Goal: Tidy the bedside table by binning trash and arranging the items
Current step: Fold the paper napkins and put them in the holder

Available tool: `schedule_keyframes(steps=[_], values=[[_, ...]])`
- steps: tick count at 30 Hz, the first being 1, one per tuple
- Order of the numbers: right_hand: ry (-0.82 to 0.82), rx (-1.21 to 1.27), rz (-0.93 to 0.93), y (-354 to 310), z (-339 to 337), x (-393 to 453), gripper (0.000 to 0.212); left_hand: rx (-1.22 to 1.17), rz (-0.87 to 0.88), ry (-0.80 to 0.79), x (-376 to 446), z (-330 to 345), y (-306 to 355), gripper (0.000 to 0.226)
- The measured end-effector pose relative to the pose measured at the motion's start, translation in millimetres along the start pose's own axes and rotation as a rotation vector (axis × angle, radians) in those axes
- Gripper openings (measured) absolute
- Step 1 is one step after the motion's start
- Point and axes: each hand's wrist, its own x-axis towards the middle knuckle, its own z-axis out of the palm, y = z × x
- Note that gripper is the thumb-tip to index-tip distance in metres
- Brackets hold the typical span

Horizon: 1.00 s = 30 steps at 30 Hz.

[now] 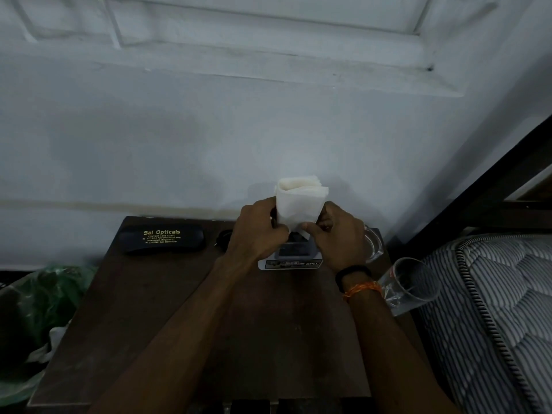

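Both the left hand [254, 227] and the right hand [337, 234] are gripping the napkins [298, 204] upright near the bench's [149, 309] back edge, probably squaring the stack for arranging.

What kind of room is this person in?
Most likely a bedroom. A striped quilted mattress lies at the right, beside a small dark wooden bedside table against a pale wall. On the table sits a spectacle case, the sort of thing kept by a bed.

Both arms reach forward, left hand [254, 225] and right hand [337, 234] curled in a grip.
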Motion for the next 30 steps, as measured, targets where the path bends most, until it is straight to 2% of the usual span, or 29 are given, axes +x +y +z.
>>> schedule_keyframes(steps=[4, 6, 11, 17, 19, 24, 30], values=[[-0.008, 0.035, 0.021, -2.3, 2.1, -1.4, 0.032, -0.041, 0.045, -0.04, -2.4, -0.7, 3.4, 0.056], [-0.003, 0.069, 0.012, -1.3, 5.7, -2.8, 0.029, -0.028, 0.046, -0.05, -2.9, -1.2, 3.4, 0.059], [0.04, 0.068, 0.007, 0.7, 14.7, -5.2, 0.022, 0.0, 0.05, -0.028, -2.5, -2.1, 6.3, 0.052], [0.068, -0.08, -0.025, 4.4, 21.5, -6.2, 0.016, 0.022, 0.089, -0.012, -3.2, -1.3, 2.6, 0.04], [0.066, -0.068, -0.03, 3.7, 23.4, -6.4, 0.018, 0.055, 0.108, 0.002, -3.6, 0.3, 0.8, 0.038], [0.068, -0.034, 0.019, 2.2, 32.1, -7.9, 0.043, 0.159, 0.126, 0.072, -2.3, 11.1, -5.6, 0.03], [0.036, -0.014, 0.037, -0.9, 26.0, -6.1, 0.036, 0.258, 0.09, 0.101, -1.8, 23.6, -13.1, 0.044]])
